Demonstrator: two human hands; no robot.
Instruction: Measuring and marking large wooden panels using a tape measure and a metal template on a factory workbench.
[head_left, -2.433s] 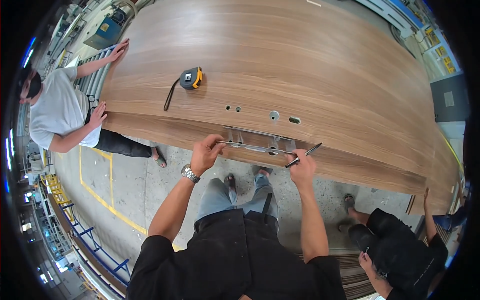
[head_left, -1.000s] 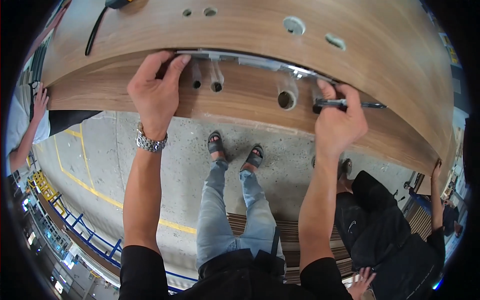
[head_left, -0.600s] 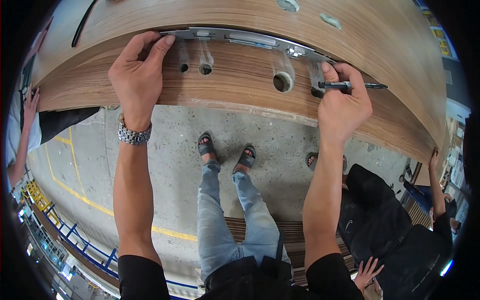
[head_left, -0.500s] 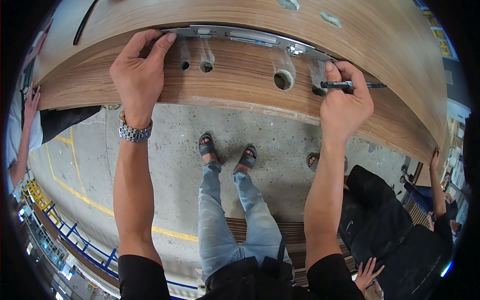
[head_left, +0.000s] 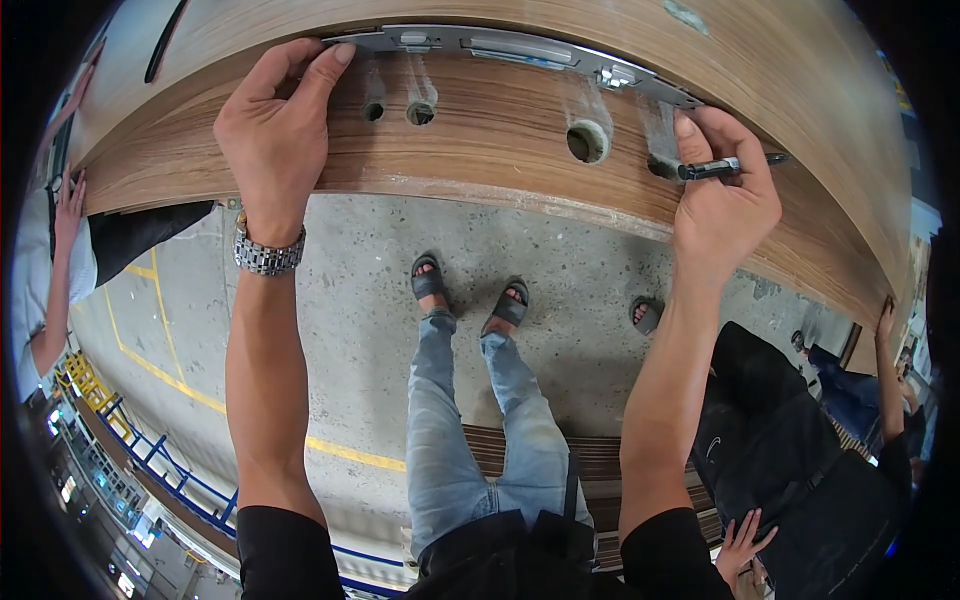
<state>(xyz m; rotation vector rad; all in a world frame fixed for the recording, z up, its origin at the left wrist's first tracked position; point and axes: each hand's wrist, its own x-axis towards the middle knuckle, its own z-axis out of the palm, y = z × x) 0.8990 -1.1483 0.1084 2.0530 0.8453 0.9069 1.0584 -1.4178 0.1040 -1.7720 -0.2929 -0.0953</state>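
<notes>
A long, narrow metal lock faceplate (head_left: 452, 39) lies along the edge of a wood-grain door panel (head_left: 480, 140). At its left end my left hand (head_left: 272, 135) pinches it between thumb and fingers; a metal-link watch is on that wrist. My right hand (head_left: 728, 205) is closed at the opposite end, thumb near the plate's tip, with a dark pen (head_left: 712, 168) tucked among its fingers. Latch parts show in the plate's cutouts. Below it, the panel has several holes, including a large round hole (head_left: 588, 143) and a small round hole (head_left: 420, 113), with pale scuffs leading up to the plate.
At the left, another person's hand (head_left: 70, 208) rests on the panel. A person in black (head_left: 780, 430) sits close on the right, with a hand reaching the panel's right end. Slatted wood (head_left: 620, 490) lies behind my legs, and a blue railing (head_left: 165, 470) stands at lower left.
The view has shifted slightly. The pen has turned in my right hand, so it points at a different angle. Both hands stay at the plate's ends.
</notes>
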